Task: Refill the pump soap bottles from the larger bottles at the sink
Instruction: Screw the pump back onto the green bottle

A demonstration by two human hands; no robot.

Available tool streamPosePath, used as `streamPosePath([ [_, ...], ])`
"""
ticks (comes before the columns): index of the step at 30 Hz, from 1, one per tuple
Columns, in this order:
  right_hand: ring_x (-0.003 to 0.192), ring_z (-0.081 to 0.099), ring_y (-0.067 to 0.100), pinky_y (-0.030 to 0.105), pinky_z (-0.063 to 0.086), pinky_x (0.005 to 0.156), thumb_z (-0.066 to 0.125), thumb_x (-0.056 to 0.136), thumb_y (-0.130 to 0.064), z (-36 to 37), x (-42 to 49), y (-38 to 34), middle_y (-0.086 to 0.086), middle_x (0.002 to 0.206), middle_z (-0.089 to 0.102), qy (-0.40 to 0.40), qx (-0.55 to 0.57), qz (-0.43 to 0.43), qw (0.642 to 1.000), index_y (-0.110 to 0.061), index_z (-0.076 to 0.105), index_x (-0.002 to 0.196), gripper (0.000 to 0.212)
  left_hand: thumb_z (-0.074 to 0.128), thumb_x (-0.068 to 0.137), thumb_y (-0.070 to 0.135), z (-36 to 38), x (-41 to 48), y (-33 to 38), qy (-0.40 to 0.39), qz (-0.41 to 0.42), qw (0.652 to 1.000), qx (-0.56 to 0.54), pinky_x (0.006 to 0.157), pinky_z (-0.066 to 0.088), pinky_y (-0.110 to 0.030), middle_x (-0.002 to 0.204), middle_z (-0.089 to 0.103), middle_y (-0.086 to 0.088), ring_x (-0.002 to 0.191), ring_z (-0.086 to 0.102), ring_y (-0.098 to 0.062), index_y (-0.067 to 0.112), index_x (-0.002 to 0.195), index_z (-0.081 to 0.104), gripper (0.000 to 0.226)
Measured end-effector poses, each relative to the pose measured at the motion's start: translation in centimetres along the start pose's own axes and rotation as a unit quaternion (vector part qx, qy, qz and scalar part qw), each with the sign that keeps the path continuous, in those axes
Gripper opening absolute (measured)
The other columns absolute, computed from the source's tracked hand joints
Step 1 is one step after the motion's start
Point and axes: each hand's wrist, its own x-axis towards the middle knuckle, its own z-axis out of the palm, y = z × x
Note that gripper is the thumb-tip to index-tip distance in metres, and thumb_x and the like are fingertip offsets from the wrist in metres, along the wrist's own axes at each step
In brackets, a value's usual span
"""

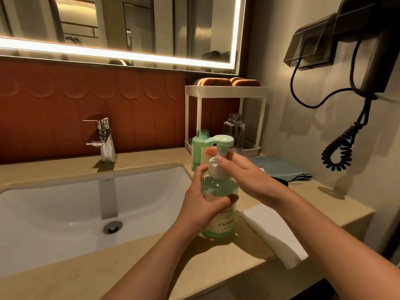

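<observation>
On the counter [151,256], just right of the sink [65,202], one pump bottle [224,224] stands upright, its long axis vertical. Our left hand [203,204] wraps round its body from the sink side. Our right hand [240,169] reaches in from the far side, fingers curled round the white collar [214,171] beneath the green pump head [220,140]. We judge the next twist turns about that upright axis, right hand nearer the top. Beyond, away from us, two open-necked bottles wait: one green bottle [198,152], one clear bottle [234,128].
</observation>
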Motion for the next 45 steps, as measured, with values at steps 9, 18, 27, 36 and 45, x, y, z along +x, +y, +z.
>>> streamPosePath([
  [9, 0.086, 0.065, -0.002, 0.015, 0.052, 0.071, 0.076, 0.071, -0.026, 0.0, -0.1, 0.1, -0.013, 0.092, 0.069, 0.136, -0.091, -0.09, 0.982, -0.026, 0.066, 0.095, 0.025, 0.077, 0.071, 0.019, 0.1, 0.0, -0.1, 0.007, -0.003, 1.0, 0.0, 0.088, 0.05, -0.032, 0.113, 0.055, 0.013, 0.106, 0.057, -0.012, 0.038, 0.124, 0.033, 0.071],
  [18, 0.101, 0.054, 0.014, 0.036, 0.049, 0.086, 0.067, 0.072, -0.051, 2.3, 1.5, 1.3, -0.001, 0.112, 0.054, 0.235, -0.185, -0.033, 0.954, -0.033, 0.043, 0.104, 0.044, 0.078, 0.071, 0.019, 0.4, -0.1, 0.1, 0.009, -0.001, 1.0, 0.017, 0.098, 0.047, -0.044, 0.119, 0.05, 0.013, 0.115, 0.053, -0.014, 0.039, 0.129, 0.027, 0.079],
  [27, 0.098, 0.054, -0.008, 0.006, 0.043, 0.077, 0.039, 0.098, -0.024, 0.4, -1.2, 0.4, -0.014, 0.111, 0.056, 0.032, -0.066, -0.035, 0.997, -0.03, 0.049, 0.118, 0.023, 0.078, 0.068, 0.025, 0.2, -0.1, -0.1, 0.007, 0.005, 1.0, -0.001, 0.088, 0.053, -0.038, 0.111, 0.058, 0.01, 0.101, 0.06, -0.012, 0.036, 0.12, 0.036, 0.068],
  [36, 0.091, 0.059, 0.006, 0.021, 0.05, 0.075, 0.082, 0.063, -0.038, 1.0, 0.6, 0.3, -0.006, 0.098, 0.063, 0.223, -0.151, -0.03, 0.963, -0.018, 0.057, 0.106, 0.053, 0.077, 0.07, 0.019, 0.4, -0.3, 0.0, 0.003, -0.008, 1.0, 0.007, 0.092, 0.05, -0.041, 0.117, 0.056, 0.008, 0.11, 0.057, -0.016, 0.032, 0.129, 0.031, 0.076],
  [45, 0.113, 0.051, 0.018, 0.044, 0.045, 0.097, 0.047, 0.086, -0.056, 1.7, 0.3, 0.9, 0.002, 0.121, 0.049, 0.128, -0.12, -0.036, 0.984, -0.035, 0.046, 0.117, 0.038, 0.074, 0.059, 0.033, 0.4, -0.2, 0.0, 0.003, 0.002, 1.0, -0.001, 0.091, 0.052, -0.043, 0.112, 0.058, 0.013, 0.104, 0.059, -0.011, 0.036, 0.122, 0.035, 0.074],
])
